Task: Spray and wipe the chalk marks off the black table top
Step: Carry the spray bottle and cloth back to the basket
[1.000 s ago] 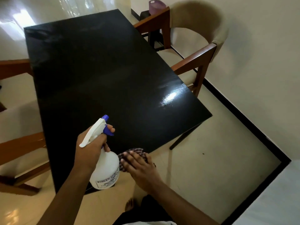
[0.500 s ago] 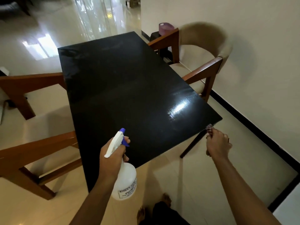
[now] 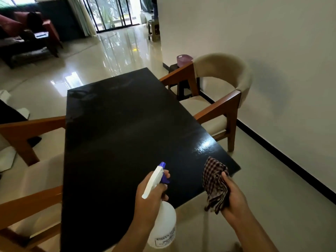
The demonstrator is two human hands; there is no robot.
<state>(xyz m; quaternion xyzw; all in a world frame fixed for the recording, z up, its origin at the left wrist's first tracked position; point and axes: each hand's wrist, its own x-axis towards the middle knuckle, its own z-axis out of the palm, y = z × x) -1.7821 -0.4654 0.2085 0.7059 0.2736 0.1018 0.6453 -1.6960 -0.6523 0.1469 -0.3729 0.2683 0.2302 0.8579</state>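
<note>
Presently: black surface [image 3: 127, 135], seemingly near clean, faint smears [image 3: 81, 94] at far edge; my left fingers [image 3: 167, 175] clamp white spray bottle [image 3: 163, 228], right fingers [image 3: 225, 176] checked cloth [image 3: 214, 184].

The black table top [image 3: 127, 142] is a glossy rectangle with faint pale smears near its far edge and a bright sheen at its right edge. The white spray bottle [image 3: 164, 226], blue at nozzle and trigger, is upright in the left hand [image 3: 149, 200] over the near edge. The checked cloth [image 3: 214, 182] hangs crumpled from the right hand [image 3: 234, 200] above the near right corner.
</note>
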